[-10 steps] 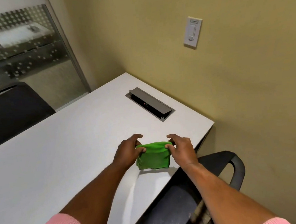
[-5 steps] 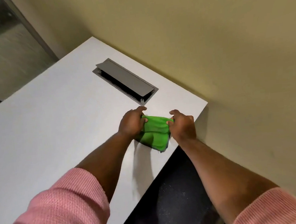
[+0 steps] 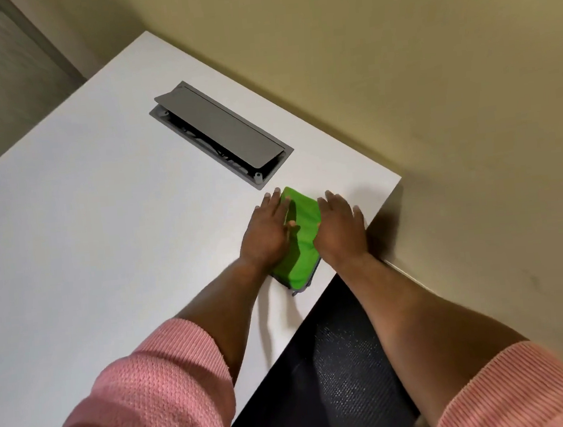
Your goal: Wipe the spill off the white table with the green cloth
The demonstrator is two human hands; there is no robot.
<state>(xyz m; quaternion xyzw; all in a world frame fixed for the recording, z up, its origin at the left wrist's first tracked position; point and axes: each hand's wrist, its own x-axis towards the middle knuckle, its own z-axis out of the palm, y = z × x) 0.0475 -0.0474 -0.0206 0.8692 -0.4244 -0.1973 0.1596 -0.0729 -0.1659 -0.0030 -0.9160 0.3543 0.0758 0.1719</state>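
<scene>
A folded green cloth (image 3: pixel 303 245) lies flat on the white table (image 3: pixel 101 213) near its right front corner. My left hand (image 3: pixel 266 233) rests palm down on the cloth's left side, fingers stretched out and thumb on top of the fabric. My right hand (image 3: pixel 340 231) lies palm down on its right side, fingers also spread. Neither hand grips the cloth; both press on it. I see no spill on the table surface.
A grey cable hatch (image 3: pixel 221 133) with its lid propped up is set into the table just beyond the cloth. A yellow wall (image 3: pixel 433 95) runs along the table's far edge. A dark mesh chair (image 3: pixel 339 362) stands below the table's right edge.
Both hands held the cloth up by its edges before; now it lies on the table and the hands have flattened onto it. The camera has tilted down and come closer.
</scene>
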